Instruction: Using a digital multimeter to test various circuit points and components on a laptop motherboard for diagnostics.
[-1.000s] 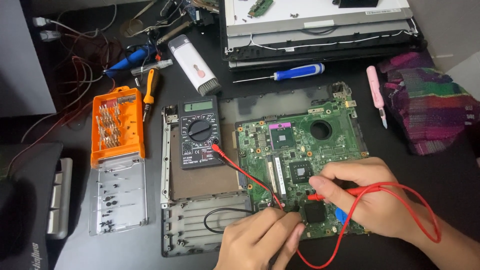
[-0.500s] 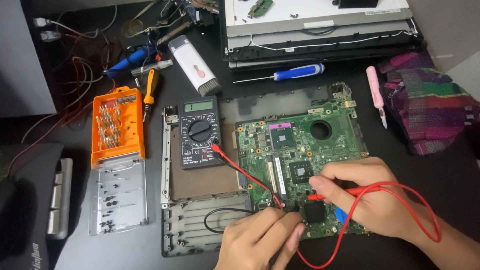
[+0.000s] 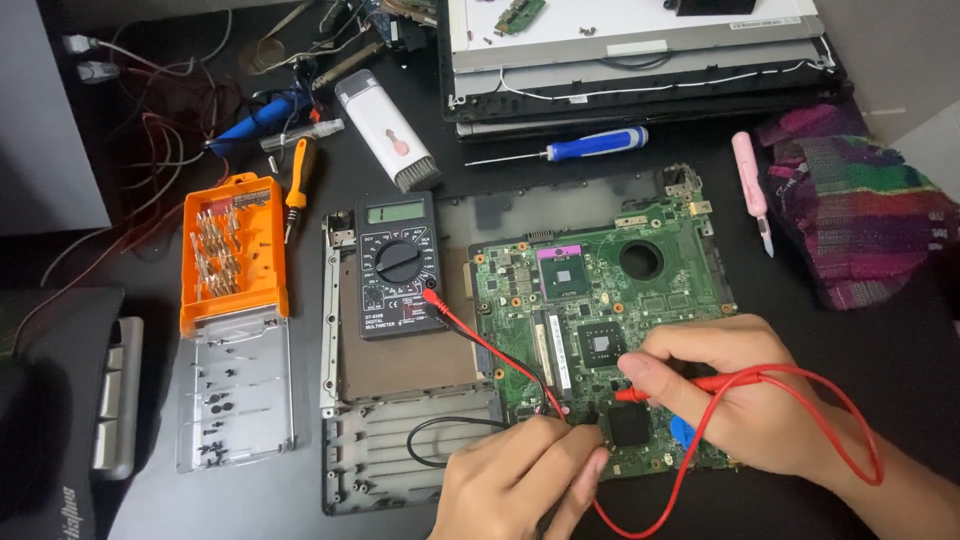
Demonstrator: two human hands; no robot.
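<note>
Circuit board (image 3: 600, 300) is being probed: red probe (image 3: 690, 384) pinched in right hand (image 3: 740, 400), left hand (image 3: 520, 480) closed on a mostly hidden probe; meter (image 3: 400, 265) reading needed next.

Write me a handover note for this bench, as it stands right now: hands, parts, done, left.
Right hand: holds the red probe, tip down on the green circuit board beside a black chip.
Left hand: fingertips pressed at the board's lower edge, where the black lead runs under them; its probe is hidden.
Multimeter: lies left of the board on the opened laptop base, red lead plugged in.
Done: board exposed, both leads on it.
Left: the meter's display is too small to tell; blue screwdriver and orange bit case lie unused.
</note>
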